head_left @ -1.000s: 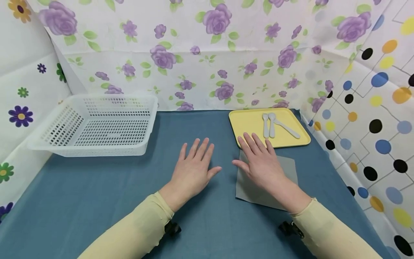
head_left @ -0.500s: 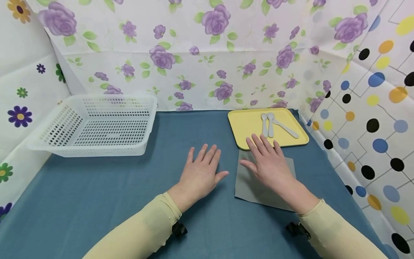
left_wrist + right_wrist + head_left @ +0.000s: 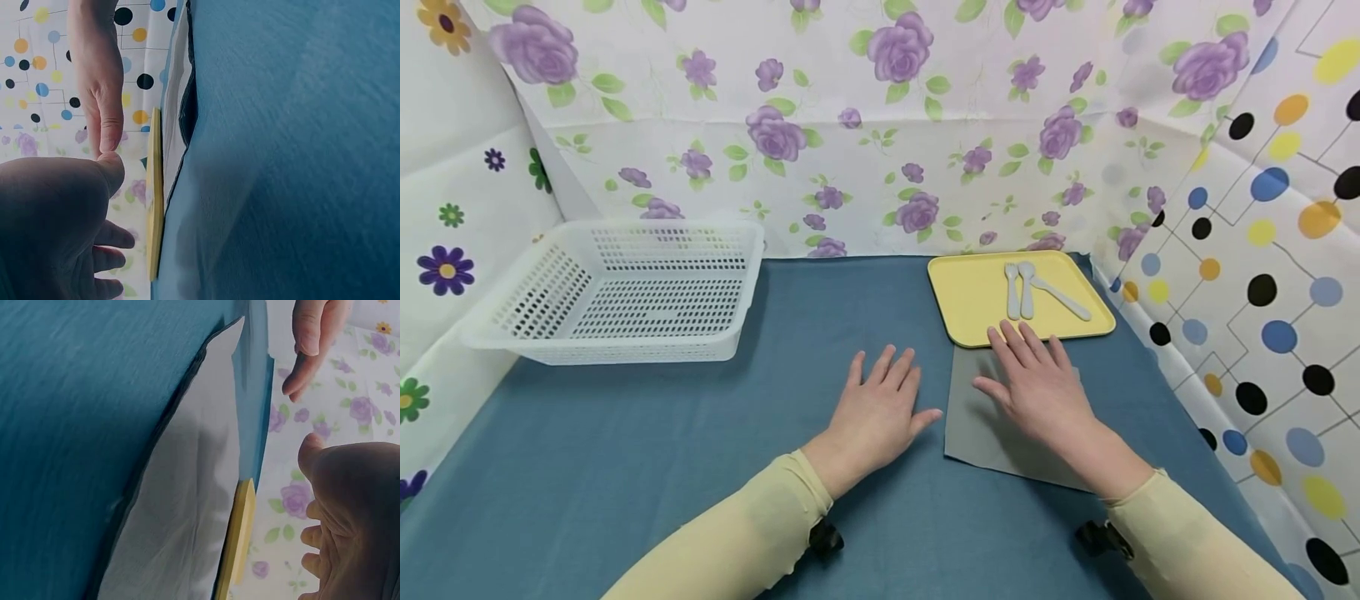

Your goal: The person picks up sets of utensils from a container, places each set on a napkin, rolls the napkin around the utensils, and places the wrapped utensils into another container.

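My left hand (image 3: 877, 415) hovers palm down over the blue cloth, fingers extended and holding nothing. To its right, my right hand (image 3: 1045, 392) hangs with fingers spread above a grey cloth (image 3: 977, 433), its fingertips overlapping the near edge of a yellow tray (image 3: 962, 300) in the head view. The right wrist view shows a gap between that hand and the grey cloth (image 3: 181, 487), which looks layered or folded. On the tray lie a grey fork (image 3: 1012, 292), a grey spoon (image 3: 1027, 292) and a slanting grey utensil (image 3: 1063, 300) whose kind I cannot tell.
A white perforated plastic basket (image 3: 647, 346) stands at the back left of the table. Flowered sheeting (image 3: 850, 183) hangs behind the table, and dotted sheeting (image 3: 1225, 333) closes off the right side.
Both hands have drifted to the right and slightly nearer to me, still with nothing in them. The tray, utensils, grey cloth and basket have stayed in place.
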The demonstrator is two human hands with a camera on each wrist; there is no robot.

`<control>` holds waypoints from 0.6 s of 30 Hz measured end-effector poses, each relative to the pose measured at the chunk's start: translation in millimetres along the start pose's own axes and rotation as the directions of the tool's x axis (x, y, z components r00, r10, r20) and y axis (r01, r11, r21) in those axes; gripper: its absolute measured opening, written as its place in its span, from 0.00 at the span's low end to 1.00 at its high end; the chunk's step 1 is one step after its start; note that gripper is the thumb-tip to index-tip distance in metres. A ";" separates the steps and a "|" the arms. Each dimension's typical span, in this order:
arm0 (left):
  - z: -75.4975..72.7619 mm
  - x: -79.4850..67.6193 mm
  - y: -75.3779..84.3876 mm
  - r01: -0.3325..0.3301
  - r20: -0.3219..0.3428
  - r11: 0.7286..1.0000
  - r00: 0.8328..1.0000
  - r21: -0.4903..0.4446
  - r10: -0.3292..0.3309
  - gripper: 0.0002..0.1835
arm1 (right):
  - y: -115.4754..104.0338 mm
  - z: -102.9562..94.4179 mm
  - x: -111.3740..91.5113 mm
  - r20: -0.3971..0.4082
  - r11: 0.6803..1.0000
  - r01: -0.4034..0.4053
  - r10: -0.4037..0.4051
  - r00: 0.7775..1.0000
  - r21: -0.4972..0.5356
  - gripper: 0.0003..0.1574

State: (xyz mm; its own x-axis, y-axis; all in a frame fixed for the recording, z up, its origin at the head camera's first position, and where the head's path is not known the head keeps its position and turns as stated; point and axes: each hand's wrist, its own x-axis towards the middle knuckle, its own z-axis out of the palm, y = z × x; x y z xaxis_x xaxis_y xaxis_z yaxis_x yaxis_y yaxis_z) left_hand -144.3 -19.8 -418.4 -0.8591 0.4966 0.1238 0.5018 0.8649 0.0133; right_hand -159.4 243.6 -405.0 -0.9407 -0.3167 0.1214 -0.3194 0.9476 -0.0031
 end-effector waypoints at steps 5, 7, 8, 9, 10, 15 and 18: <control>1.6 1.3 4.8 -0.016 0.010 1.000 1.000 0.020 0.016 0.38 | 6.2 3.8 -3.3 0.011 1.000 -0.014 0.014 1.000 0.012 0.52; 2.0 1.7 7.3 -0.025 0.016 0.999 1.000 0.021 0.025 0.37 | 8.7 5.9 -4.3 0.019 1.000 -0.023 0.023 1.000 0.011 0.52; 2.4 1.8 8.4 -0.030 0.017 0.999 0.999 0.021 0.030 0.36 | 9.9 7.0 -4.6 0.023 1.000 -0.026 0.026 0.999 0.009 0.52; 2.7 1.9 9.5 -0.035 0.019 0.999 0.999 0.020 0.034 0.36 | 11.1 8.0 -4.9 0.029 0.999 -0.033 0.033 0.999 0.007 0.52; 3.3 1.9 10.8 -0.039 0.019 0.999 0.999 0.020 0.039 0.35 | 12.2 9.0 -5.2 0.035 0.999 -0.040 0.039 0.999 0.005 0.53; 6.9 2.4 16.1 -0.060 0.010 0.998 0.998 0.025 0.060 0.33 | 16.3 12.0 -6.3 0.071 0.997 -0.070 0.071 0.995 -0.014 0.53; 9.0 3.0 19.0 -0.069 0.017 0.997 0.997 0.024 0.069 0.33 | 18.7 13.3 -6.8 0.088 0.997 -0.078 0.079 0.993 -0.015 0.52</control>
State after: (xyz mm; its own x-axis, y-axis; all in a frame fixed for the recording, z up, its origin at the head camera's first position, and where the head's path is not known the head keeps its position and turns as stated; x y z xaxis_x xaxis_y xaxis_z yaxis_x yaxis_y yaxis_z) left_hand -138.3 -1.2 -426.7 -0.8242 0.5560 0.1073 0.5574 0.8300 -0.0195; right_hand -160.5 262.9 -419.1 -0.9694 -0.2432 0.0331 -0.2432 0.9700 0.0022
